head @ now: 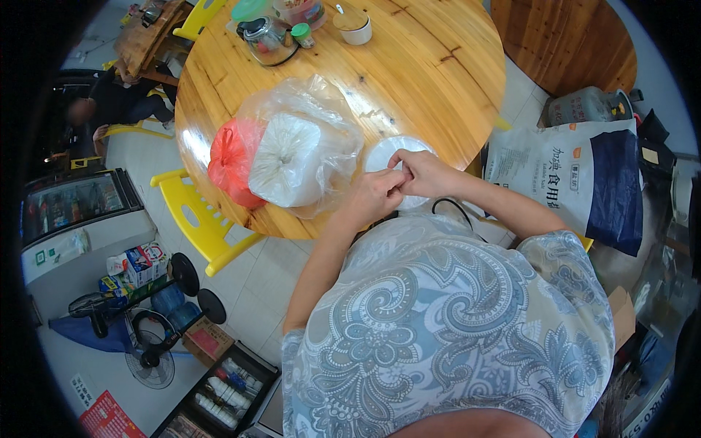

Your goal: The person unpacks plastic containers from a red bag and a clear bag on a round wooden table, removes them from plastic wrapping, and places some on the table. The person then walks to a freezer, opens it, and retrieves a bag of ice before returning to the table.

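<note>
Close together at the near edge of the round wooden table (427,82), my left hand (378,192) and my right hand (424,172) meet at the fingertips. Both sets of fingers are bent inward; whether something thin is pinched between them cannot be told. Under and behind them lies a round, whitish translucent item (394,147), perhaps a stack of lids, partly hidden by my hands. To the left of my hands sits a white parcel in a clear plastic bag (290,159), its film gathered at the middle. Beside it is a knotted red plastic bag (230,164).
At the table's far side stand a glass kettle (268,44), a small green-capped jar (303,35), plastic tubs and a white bowl (356,34). A yellow chair (202,222) is at the left. A large printed sack (558,175) stands at the right. Another person sits far left.
</note>
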The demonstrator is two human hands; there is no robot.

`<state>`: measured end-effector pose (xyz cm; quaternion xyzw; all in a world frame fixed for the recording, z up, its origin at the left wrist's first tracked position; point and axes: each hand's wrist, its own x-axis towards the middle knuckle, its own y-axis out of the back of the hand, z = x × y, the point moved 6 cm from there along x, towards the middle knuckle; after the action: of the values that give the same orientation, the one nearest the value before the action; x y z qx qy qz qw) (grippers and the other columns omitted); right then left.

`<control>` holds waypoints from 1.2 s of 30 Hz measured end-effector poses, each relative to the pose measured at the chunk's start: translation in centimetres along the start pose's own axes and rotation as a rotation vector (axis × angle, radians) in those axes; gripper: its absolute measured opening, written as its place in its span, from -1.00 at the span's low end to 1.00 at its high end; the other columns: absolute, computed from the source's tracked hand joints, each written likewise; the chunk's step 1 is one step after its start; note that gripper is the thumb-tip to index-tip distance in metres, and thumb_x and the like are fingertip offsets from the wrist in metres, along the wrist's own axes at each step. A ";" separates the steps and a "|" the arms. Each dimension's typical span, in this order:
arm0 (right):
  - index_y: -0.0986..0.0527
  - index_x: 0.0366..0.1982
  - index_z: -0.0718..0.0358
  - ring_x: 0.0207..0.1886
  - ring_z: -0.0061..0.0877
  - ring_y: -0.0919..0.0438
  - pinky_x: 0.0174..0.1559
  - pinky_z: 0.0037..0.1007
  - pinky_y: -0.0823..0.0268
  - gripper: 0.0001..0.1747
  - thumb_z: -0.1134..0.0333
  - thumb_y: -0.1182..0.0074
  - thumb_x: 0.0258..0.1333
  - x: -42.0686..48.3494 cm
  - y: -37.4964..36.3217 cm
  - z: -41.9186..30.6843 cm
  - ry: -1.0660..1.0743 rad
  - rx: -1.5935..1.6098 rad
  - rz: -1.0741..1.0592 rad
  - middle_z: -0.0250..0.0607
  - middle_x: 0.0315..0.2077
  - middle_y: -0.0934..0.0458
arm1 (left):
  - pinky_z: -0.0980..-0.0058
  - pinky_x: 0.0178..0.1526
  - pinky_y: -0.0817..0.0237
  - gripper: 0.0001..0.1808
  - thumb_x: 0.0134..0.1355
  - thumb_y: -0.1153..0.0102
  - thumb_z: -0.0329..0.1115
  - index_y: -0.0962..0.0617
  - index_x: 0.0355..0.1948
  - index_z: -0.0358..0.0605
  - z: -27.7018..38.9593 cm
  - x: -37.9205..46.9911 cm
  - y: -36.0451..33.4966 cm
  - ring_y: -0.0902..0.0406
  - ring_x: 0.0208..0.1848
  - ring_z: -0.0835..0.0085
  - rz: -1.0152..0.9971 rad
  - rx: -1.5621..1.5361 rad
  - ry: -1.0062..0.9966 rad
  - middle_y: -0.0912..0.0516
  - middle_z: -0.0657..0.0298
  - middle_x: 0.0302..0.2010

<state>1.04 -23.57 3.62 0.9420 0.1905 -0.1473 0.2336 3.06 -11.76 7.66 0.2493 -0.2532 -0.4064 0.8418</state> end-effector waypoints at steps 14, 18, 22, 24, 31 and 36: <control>-0.30 0.13 0.24 -0.35 -0.72 -0.43 -0.18 -0.56 -0.48 -0.37 0.51 -0.09 -0.09 -0.6 -0.4 3.2 -0.164 0.873 -0.040 -0.45 -0.35 -0.42 | 0.61 -0.39 -0.37 -0.80 0.20 -0.12 -0.51 -0.59 -0.14 -0.21 -4.8 -3.0 -2.3 -0.50 -0.44 0.68 -0.064 -0.945 0.621 -0.60 0.34 -0.44; -0.30 0.14 0.21 -0.31 -0.73 -0.42 -0.19 -0.63 -0.37 -0.36 0.51 -0.09 -0.08 -0.7 -0.5 3.0 -0.119 0.849 -0.071 -0.45 -0.37 -0.42 | 0.61 -0.31 -0.41 -0.78 0.22 -0.14 -0.51 -0.57 -0.09 -0.24 -4.4 -2.8 -2.4 -0.54 -0.39 0.63 -0.123 -0.886 0.581 -0.61 0.38 -0.39; -0.33 0.10 0.21 -0.32 -0.75 -0.38 -0.26 -0.67 -0.26 -0.42 0.52 -0.07 -0.07 -0.5 -1.3 3.3 -0.025 0.853 -0.065 -0.47 -0.40 -0.40 | 0.58 -0.36 -0.38 -0.87 0.18 -0.17 -0.49 -0.57 -0.22 -0.23 -3.6 -2.1 -2.4 -0.54 -0.40 0.66 -0.145 -0.567 0.486 -0.60 0.41 -0.44; -0.37 0.06 0.22 -0.33 -0.75 -0.36 -0.28 -0.67 -0.24 -0.48 0.52 -0.05 -0.04 -0.2 -1.6 3.7 0.008 0.870 0.016 -0.48 -0.41 -0.38 | 0.52 -0.41 -0.36 -0.88 0.13 -0.18 -0.48 -0.55 -0.29 -0.23 -3.2 -2.0 -1.9 -0.54 -0.46 0.60 -0.074 -0.327 0.467 -0.59 0.33 -0.51; -0.49 -0.06 0.28 -0.33 -0.77 -0.37 -0.25 -0.67 -0.30 -0.68 0.49 0.02 0.10 -1.2 -3.6 3.5 -0.008 0.837 0.428 -0.52 -0.40 -0.37 | 0.21 -0.38 -0.36 -0.89 0.06 -0.16 -0.46 -0.51 -0.39 -0.26 -1.4 -1.4 -0.9 -0.54 -0.45 0.04 0.226 0.014 0.332 -0.59 -0.01 -0.45; -0.55 -0.19 0.33 -0.39 -0.74 -0.46 -0.30 -0.61 -0.40 -0.79 0.45 -0.01 0.14 -2.0 -1.3 1.2 0.023 0.483 0.282 -0.45 -0.46 -0.46 | 0.22 -0.34 -0.37 -0.92 0.08 -0.12 -0.52 -0.50 -0.37 -0.26 -0.3 -1.5 0.3 -0.55 -0.41 0.08 0.293 -0.022 0.176 -0.58 0.02 -0.44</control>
<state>-1.55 -23.73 2.82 0.9892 0.0193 -0.1439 0.0186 2.62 -10.34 7.23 0.2349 -0.2077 -0.2586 0.9137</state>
